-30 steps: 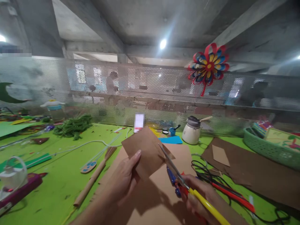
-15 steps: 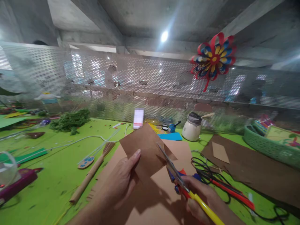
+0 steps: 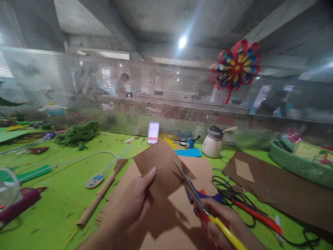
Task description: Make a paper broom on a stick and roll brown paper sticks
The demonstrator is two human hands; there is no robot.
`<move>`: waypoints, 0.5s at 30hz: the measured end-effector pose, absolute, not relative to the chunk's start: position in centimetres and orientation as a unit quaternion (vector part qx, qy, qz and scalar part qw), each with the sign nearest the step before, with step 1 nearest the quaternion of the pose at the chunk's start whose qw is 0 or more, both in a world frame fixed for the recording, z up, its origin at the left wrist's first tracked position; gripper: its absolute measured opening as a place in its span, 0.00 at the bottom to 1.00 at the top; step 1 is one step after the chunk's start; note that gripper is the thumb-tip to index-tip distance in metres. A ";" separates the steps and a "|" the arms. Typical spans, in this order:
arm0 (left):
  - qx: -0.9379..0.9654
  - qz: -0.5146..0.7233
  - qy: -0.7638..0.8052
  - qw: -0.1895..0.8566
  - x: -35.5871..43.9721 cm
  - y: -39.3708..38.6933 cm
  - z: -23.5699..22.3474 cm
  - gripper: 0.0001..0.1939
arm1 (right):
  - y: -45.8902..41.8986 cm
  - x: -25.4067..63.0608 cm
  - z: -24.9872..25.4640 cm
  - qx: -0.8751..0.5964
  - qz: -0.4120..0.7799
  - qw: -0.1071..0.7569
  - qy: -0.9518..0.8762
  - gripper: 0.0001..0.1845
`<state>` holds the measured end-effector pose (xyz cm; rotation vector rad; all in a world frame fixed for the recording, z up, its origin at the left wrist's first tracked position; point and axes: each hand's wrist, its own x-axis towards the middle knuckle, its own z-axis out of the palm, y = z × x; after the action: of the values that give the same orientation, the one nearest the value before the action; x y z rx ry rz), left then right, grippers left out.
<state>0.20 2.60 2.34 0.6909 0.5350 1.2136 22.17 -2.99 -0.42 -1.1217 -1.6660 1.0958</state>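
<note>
My left hand [image 3: 139, 194] pinches a square of brown paper [image 3: 158, 166] between thumb and fingers, one corner pointing away from me. My right hand [image 3: 221, 217] grips a pair of scissors [image 3: 194, 194] with yellow on the handle. Their blades lie at the right side of the paper, over a cut there. Beneath both hands lies a larger tan sheet [image 3: 203, 166] on the green table. A blue and red tool [image 3: 210, 196], partly hidden by my right hand and the scissors, rests on that sheet.
A rolled paper stick [image 3: 97, 201] and a paper oval with blue spots [image 3: 95, 181] lie left. Black cords with a red-handled tool [image 3: 256, 211], brown sheet [image 3: 288, 189] and green basket [image 3: 286, 163] are right. A white jar [image 3: 212, 146] stands behind, before a perforated screen [image 3: 161, 90].
The view has shifted slightly, mostly in the first half second. My hands keep hold of the paper and scissors, with the blades staying at the paper's right side.
</note>
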 end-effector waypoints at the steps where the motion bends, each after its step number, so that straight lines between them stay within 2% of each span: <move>1: 0.313 0.552 0.245 0.733 0.2 2.6 2.4 0.22 | -3.0 22.1 -0.4 -0.449 0.430 0.414 -0.665 0.35; 11: 0.309 0.557 0.245 0.731 0.3 2.7 2.2 0.20 | -3.0 22.1 -0.7 -0.472 0.402 0.429 -0.657 0.35; 15: 0.310 0.556 0.237 0.734 0.2 2.7 2.2 0.21 | -2.8 22.3 -1.2 -0.481 0.423 0.408 -0.651 0.38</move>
<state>0.25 2.71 2.21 0.6816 0.5201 1.2215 22.29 -2.81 -1.24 -1.2124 -1.6397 1.0656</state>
